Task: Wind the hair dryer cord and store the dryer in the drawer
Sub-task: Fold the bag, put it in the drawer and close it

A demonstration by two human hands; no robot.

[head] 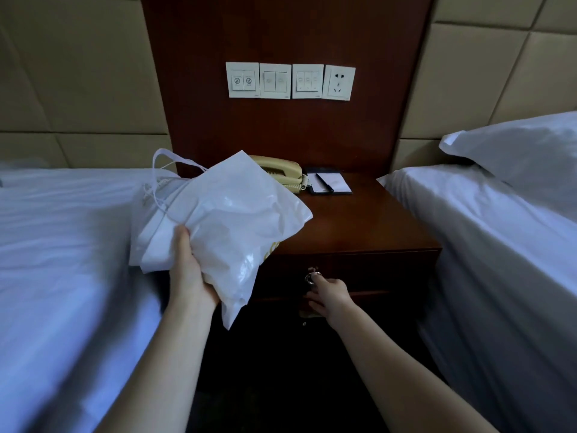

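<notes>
Two bare forearms (175,354) reach forward toward the desk (359,220). The left hand (190,270) grips a white plastic bag (224,214) from below, holding it over the desk's front-left corner. The hair dryer and its cord are not visible and are presumably inside the bag. The right hand (329,296) curls its fingers on the metal knob (310,278) of the drawer (374,270), which looks closed. The step in hand seems to be opening the drawer. That calls for a straight pull on the knob, then lowering the bag inside.

Hotel room: twin beds (62,245), bedside phone (282,170).
</notes>
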